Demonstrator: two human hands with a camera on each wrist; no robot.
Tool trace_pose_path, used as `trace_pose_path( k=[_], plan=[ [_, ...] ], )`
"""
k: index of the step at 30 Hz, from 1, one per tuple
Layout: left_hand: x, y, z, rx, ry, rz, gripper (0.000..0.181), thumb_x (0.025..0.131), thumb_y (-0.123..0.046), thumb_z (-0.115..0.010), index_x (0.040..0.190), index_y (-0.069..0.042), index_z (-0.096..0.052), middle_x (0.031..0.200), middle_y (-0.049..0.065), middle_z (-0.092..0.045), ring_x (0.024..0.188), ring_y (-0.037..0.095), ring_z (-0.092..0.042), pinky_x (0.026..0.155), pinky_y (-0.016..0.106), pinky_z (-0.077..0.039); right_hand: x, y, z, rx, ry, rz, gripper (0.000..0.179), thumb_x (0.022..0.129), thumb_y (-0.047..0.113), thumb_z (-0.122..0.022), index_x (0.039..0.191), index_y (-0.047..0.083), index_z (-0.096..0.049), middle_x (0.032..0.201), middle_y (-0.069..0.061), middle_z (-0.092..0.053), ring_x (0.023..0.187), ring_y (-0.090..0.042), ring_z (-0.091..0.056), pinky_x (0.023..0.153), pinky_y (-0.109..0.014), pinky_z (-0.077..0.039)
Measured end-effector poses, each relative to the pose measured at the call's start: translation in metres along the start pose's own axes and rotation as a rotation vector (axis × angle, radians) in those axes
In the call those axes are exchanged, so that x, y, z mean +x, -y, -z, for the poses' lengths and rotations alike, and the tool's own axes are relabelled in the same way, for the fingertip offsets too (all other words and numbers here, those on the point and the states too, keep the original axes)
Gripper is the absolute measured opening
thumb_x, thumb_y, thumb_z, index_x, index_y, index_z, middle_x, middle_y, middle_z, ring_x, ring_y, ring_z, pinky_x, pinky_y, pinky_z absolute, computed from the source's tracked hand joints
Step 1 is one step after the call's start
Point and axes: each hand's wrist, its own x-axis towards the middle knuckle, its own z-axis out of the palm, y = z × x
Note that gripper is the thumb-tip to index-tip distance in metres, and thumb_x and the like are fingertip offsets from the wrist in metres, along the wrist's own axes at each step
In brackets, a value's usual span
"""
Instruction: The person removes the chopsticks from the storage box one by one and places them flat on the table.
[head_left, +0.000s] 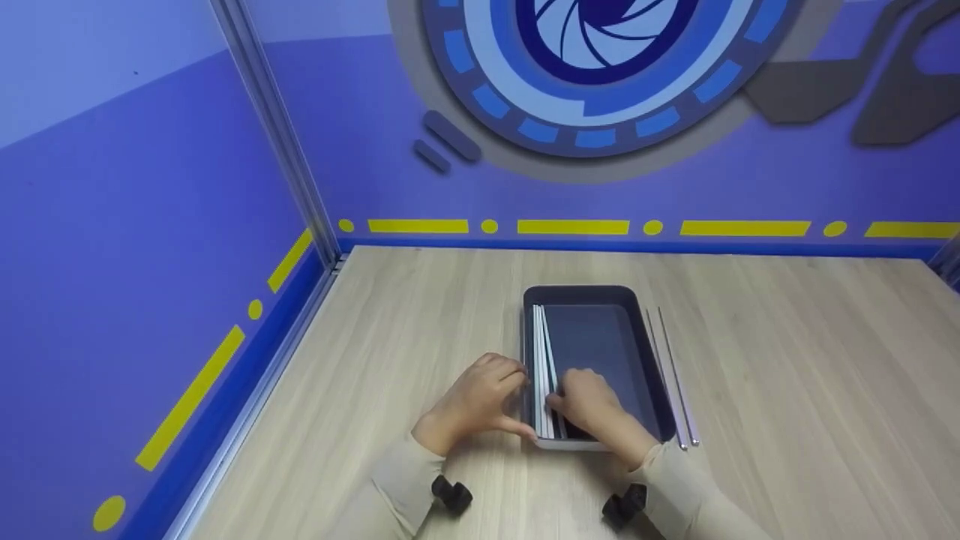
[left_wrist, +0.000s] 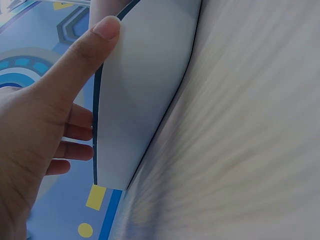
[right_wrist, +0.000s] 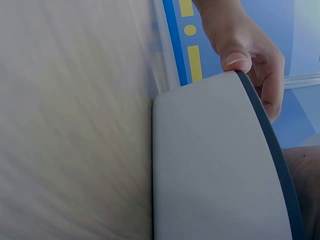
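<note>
A shallow dark rectangular tray (head_left: 600, 337) with a pale outer wall (left_wrist: 145, 90) rests on the table. Several slim metal chopsticks (head_left: 541, 360) lie lengthwise along its left inner side, one slightly slanted. My left hand (head_left: 480, 397) holds the tray's near left corner, thumb (left_wrist: 107, 27) on the front rim and bent fingers at the left rim. Inside the tray, my right hand (head_left: 592, 401) has its fingers curled at the near part of the slanted chopstick, pinching it. In the right wrist view the tray wall hides most of that hand.
Two more metal chopsticks (head_left: 673, 375) lie on the wooden table (head_left: 810, 360), close along the tray's right side. A blue printed panel (head_left: 360, 135) rises behind the table, another stands at the left, and a metal post (head_left: 277, 127) joins them.
</note>
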Motion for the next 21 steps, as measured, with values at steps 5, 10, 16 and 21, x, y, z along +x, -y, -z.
trace_pose_path(
  k=[5, 10, 16, 21],
  plan=[
    [-0.0001, -0.0004, 0.0003, -0.007, 0.008, 0.009, 0.074, 0.054, -0.074, -0.072, 0.091, -0.011, -0.063, 0.096, -0.001, -0.065, 0.092, 0.014, -0.061, 0.091, 0.026, -0.047, -0.0003, -0.0021, -0.0004, 0.032, -0.002, -0.009, 0.032, 0.083, 0.024, -0.071, 0.059, 0.010, -0.054, 0.057, -0.001, -0.051, 0.051, -0.014, -0.046, 0.047, -0.027, -0.037],
    [-0.0001, -0.0008, 0.0008, -0.004, 0.019, 0.015, 0.074, 0.054, -0.074, -0.071, 0.091, -0.011, -0.063, 0.097, -0.001, -0.065, 0.093, 0.014, -0.061, 0.091, 0.026, -0.047, -0.0002, -0.0044, -0.0002, 0.053, -0.012, -0.014, 0.031, 0.083, 0.024, -0.070, 0.060, 0.010, -0.054, 0.057, -0.001, -0.052, 0.052, -0.014, -0.047, 0.047, -0.026, -0.036],
    [-0.0002, -0.0014, 0.0016, -0.001, 0.009, 0.017, 0.072, 0.055, -0.075, -0.070, 0.089, -0.012, -0.062, 0.096, -0.002, -0.065, 0.092, 0.014, -0.061, 0.091, 0.027, -0.047, -0.0004, -0.0067, 0.0032, 0.079, -0.027, -0.009, 0.034, 0.084, 0.023, -0.068, 0.057, 0.012, -0.050, 0.054, 0.002, -0.046, 0.051, -0.014, -0.043, 0.046, -0.025, -0.032],
    [-0.0007, -0.0020, 0.0033, -0.008, 0.020, 0.022, 0.071, 0.056, -0.074, -0.069, 0.089, -0.012, -0.062, 0.096, -0.001, -0.065, 0.092, 0.014, -0.060, 0.091, 0.026, -0.047, -0.0009, -0.0094, 0.0048, 0.094, -0.048, 0.008, 0.038, 0.083, 0.022, -0.069, 0.054, 0.014, -0.045, 0.052, 0.004, -0.040, 0.049, -0.013, -0.039, 0.045, -0.023, -0.029]
  ],
)
